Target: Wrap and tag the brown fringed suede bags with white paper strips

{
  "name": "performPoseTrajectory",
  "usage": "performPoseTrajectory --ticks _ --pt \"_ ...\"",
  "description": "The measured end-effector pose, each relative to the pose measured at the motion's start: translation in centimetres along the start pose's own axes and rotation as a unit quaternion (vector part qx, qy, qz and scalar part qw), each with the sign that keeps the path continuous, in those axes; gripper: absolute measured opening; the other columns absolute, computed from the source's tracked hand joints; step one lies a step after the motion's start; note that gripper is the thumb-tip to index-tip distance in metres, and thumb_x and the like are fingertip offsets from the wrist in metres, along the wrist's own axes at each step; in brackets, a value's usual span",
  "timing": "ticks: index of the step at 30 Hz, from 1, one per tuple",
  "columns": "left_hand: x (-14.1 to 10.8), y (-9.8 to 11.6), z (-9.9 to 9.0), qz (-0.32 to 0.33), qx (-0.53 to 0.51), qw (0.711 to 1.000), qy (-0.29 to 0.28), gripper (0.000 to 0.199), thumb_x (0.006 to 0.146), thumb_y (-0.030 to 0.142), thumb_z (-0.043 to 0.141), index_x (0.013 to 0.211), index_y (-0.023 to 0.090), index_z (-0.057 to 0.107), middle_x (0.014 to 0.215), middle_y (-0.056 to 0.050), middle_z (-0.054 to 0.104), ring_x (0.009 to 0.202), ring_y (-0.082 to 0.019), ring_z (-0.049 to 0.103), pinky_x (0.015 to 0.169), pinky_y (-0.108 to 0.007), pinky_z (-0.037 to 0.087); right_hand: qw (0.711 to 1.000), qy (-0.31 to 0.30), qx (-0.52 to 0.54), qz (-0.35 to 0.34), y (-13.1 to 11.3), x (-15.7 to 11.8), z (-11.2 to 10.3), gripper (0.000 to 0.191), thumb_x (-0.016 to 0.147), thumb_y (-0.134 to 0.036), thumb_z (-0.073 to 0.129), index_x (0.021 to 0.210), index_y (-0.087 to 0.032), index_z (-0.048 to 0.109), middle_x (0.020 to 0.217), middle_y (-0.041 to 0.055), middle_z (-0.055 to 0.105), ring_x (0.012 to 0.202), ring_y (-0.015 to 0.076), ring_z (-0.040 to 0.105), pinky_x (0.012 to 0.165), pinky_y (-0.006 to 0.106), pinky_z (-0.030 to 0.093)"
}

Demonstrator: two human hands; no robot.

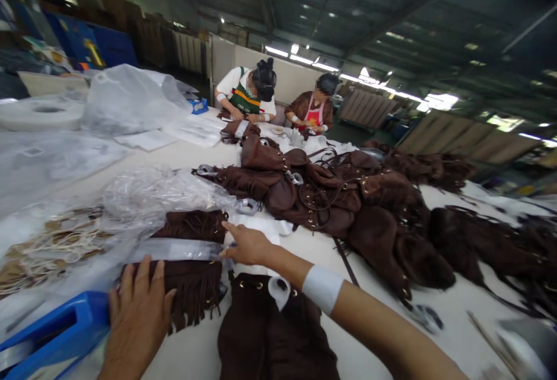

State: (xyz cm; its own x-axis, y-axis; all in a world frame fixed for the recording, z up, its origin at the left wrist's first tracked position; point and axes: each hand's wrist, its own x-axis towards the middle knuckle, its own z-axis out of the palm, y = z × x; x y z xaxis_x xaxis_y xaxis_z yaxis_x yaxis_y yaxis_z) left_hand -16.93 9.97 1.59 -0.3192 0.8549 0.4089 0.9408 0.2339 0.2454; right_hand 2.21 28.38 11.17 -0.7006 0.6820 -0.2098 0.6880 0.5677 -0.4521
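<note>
My left hand [141, 310] lies spread on a dark brown fringed piece [191, 287], beside a blue tape dispenser [89, 316]. Above that piece, my right hand [246, 243] has its fingers apart, with the fingertips near the edge of a clear plastic strip [178, 249]. Another fringed brown piece [191, 224] lies just beyond the strip. Below my right hand is a brown bag [270, 333] with gold eyelets and a small white roll [279, 292] on it. A white band circles my right forearm.
Brown leather bags [322, 194] are heaped across the middle and right of the table [191, 345]. Crumpled plastic [152, 191], white cords [65, 246] and a large roll [41, 114] lie left. Two people [246, 98] work at the far side.
</note>
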Motion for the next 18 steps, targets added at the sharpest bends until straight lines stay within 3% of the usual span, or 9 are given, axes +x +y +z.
performPoseTrajectory --ticks 2,3,5,7,10,12,13,15,18 --pt "-1.6 1.7 -1.6 0.008 -0.100 0.995 -0.002 0.058 0.096 0.051 0.032 0.132 0.010 0.050 0.148 -0.024 0.043 0.145 -0.039 0.030 0.116 -0.062 0.027 0.998 0.041 0.015 0.044 1.9 -4.7 -2.7 0.055 0.093 -0.057 0.054 0.140 -0.028 0.051 0.134 0.0076 0.061 0.114 0.0254 0.062 0.093 0.034 0.046" --pt "-2.8 2.5 -2.2 -0.005 -0.163 0.986 -0.031 0.059 0.093 0.058 0.036 0.129 0.015 0.052 0.141 -0.020 0.052 0.137 -0.037 0.043 0.114 -0.058 0.033 0.995 0.057 0.023 0.074 2.8 -7.4 -3.6 0.048 0.098 -0.058 0.045 0.131 -0.025 0.058 0.126 0.0071 0.066 0.109 0.0243 0.064 0.091 0.033 0.046" --pt "-5.6 4.5 -3.2 -0.113 -0.294 0.939 -0.140 0.056 0.087 0.068 0.043 0.120 0.024 0.055 0.126 -0.011 0.063 0.116 -0.032 0.062 0.101 -0.052 0.049 0.986 0.081 0.034 0.142 4.6 -13.0 -3.7 0.051 0.101 -0.057 0.033 0.124 -0.020 0.061 0.115 0.0106 0.070 0.106 0.0256 0.065 0.089 0.035 0.047" --pt "-7.9 6.7 -3.8 -0.223 -0.417 0.838 -0.272 0.056 0.086 0.071 0.043 0.114 0.026 0.058 0.118 -0.008 0.069 0.108 -0.029 0.066 0.095 -0.047 0.054 0.972 0.097 0.046 0.210 5.8 -17.8 -1.5 0.058 0.100 -0.058 0.032 0.135 -0.015 0.051 0.127 0.0170 0.063 0.111 0.0288 0.063 0.093 0.040 0.046" --pt "-9.4 9.7 -4.5 -0.307 -0.522 0.686 -0.403 0.055 0.084 0.071 0.048 0.105 0.022 0.064 0.109 -0.007 0.074 0.105 -0.028 0.068 0.099 -0.043 0.052 0.942 0.091 0.123 0.297 6.7 -22.4 4.3 0.077 0.093 -0.063 0.046 0.151 -0.016 0.030 0.143 0.0178 0.050 0.122 0.0315 0.057 0.099 0.042 0.046" --pt "-9.3 10.9 -4.8 -0.342 -0.540 0.630 -0.442 0.054 0.080 0.068 0.056 0.104 0.021 0.065 0.103 -0.007 0.076 0.100 -0.029 0.070 0.097 -0.044 0.053 0.940 0.120 0.124 0.293 7.0 -23.7 7.6 0.080 0.090 -0.054 0.055 0.153 -0.016 0.025 0.145 0.0177 0.045 0.128 0.0314 0.053 0.103 0.042 0.044" --pt "-9.2 11.3 -5.0 -0.343 -0.550 0.618 -0.445 0.054 0.078 0.067 0.059 0.105 0.020 0.065 0.101 -0.008 0.077 0.098 -0.030 0.070 0.096 -0.045 0.053 0.943 0.135 0.118 0.282 7.2 -24.0 8.5 0.078 0.088 -0.047 0.058 0.152 -0.016 0.027 0.144 0.0171 0.046 0.129 0.0305 0.052 0.104 0.041 0.044" --pt "-9.3 11.6 -5.2 -0.312 -0.569 0.627 -0.430 0.056 0.075 0.067 0.063 0.103 0.018 0.065 0.099 -0.009 0.077 0.098 -0.030 0.071 0.096 -0.044 0.053 0.949 0.129 0.105 0.267 7.6 -24.4 8.5 0.073 0.084 -0.035 0.062 0.149 -0.018 0.033 0.138 0.0146 0.050 0.125 0.0289 0.055 0.103 0.039 0.046" --pt "-10.7 11.6 -5.2 -0.268 -0.531 0.695 -0.404 0.057 0.077 0.072 0.057 0.097 0.019 0.065 0.101 -0.011 0.076 0.102 -0.033 0.069 0.097 -0.046 0.051 0.962 0.137 0.054 0.231 6.5 -24.9 4.3 0.070 0.084 -0.029 0.061 0.148 -0.021 0.034 0.137 0.0139 0.051 0.121 0.0296 0.058 0.100 0.042 0.048"
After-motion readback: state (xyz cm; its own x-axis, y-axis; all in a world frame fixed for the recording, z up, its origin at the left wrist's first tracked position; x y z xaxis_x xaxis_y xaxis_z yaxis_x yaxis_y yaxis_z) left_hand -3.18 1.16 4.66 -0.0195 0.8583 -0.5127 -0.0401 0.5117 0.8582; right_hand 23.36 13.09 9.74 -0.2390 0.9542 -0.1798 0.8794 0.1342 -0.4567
